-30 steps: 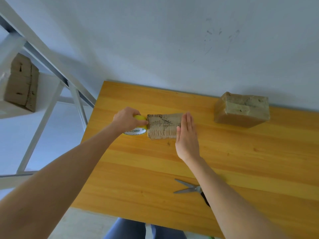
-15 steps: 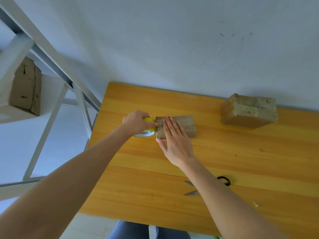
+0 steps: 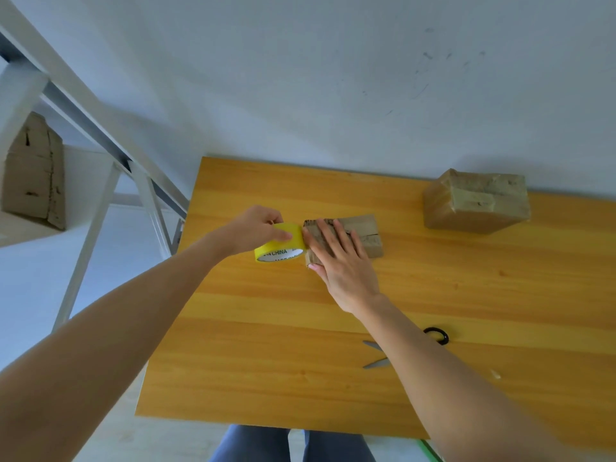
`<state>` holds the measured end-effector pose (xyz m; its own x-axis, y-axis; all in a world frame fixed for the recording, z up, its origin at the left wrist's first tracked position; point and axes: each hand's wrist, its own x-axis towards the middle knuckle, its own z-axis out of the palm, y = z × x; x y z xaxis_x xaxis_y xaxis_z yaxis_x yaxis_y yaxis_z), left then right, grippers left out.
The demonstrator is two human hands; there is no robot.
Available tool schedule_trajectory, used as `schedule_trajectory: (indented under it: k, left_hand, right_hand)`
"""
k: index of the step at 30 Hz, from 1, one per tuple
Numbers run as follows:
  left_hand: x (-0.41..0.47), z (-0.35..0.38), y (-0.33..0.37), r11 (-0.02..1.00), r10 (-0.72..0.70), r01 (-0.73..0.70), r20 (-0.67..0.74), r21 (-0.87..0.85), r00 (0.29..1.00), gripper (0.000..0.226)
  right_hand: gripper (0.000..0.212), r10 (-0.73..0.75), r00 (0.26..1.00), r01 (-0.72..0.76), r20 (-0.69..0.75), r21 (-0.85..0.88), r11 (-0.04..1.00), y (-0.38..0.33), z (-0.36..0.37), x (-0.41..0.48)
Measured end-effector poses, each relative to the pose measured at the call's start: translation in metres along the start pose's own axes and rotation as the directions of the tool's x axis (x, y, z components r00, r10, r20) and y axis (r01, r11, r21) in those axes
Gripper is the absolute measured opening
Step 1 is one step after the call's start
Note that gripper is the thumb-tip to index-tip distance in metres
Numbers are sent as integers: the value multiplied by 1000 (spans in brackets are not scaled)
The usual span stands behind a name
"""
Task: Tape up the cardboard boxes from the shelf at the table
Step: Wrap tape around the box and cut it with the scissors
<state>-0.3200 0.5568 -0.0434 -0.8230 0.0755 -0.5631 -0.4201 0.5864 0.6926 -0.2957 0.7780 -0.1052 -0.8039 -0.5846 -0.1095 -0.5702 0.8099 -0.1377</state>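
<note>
nearest of all, well on this side of the small box [image 3: 366, 235], are two legs [image 3: 253, 445] in blue trousers, below the edge of the yellow wood table [image 3: 266, 361]. closer than the small box and a bit to its right lie the scissors [image 3: 376, 363], flat on the table with the blades apart, partly hidden under the right arm. the right hand [image 3: 343, 265] lies flat on top of the small box, fingers straight, pressing down and holding nothing. the small box sits about the middle of the table. right against the left end of the small box is the tape roll [image 3: 293, 240], yellow and tilted. the left hand [image 3: 253, 228] has its fingers and thumb curled round the top of the tape roll and grips it. far right of the small box and a bit further back sits the big box [image 3: 476, 201], wrapped in shiny tape. far left of the small box, off the table, is the white shelf [image 3: 93, 128] with another box [image 3: 33, 175] on it. behind the small box is the pale wall [image 3: 333, 78]
</note>
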Motion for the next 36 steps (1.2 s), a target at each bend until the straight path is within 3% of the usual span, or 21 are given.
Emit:
schedule_trajectory:
  k: [4,8,12,15,22,36]
  left_hand:
    - [8,-1,4,996,-13,13,3,92,1000,20]
    - [6,2,-13,925,12,22,-87,380,996,26]
    - [3,7,-23,952,76,-57,-53,302,996,31]
    - [1,9,-19,935,131,-111,-36,338,991,31]
    - [-3,23,-23,942,118,-88,-74,325,990,28]
    - [-7,46,-25,960,125,-89,-123,266,984,31]
  right_hand:
    - [62,3,1000,-3,-24,11,1000,3,2,3]
    - [61,-6,1000,6,-5,20,1000,3,2,0]
    - [63,-20,998,14,54,101,995,5,-4,0]
    - [70,-45,996,33,76,164,986,10,-18,-4]
    - [75,-77,996,76,33,24,997,34,-24,-55]
    - [69,198,942,-214,272,30,976,88,-1,-220]
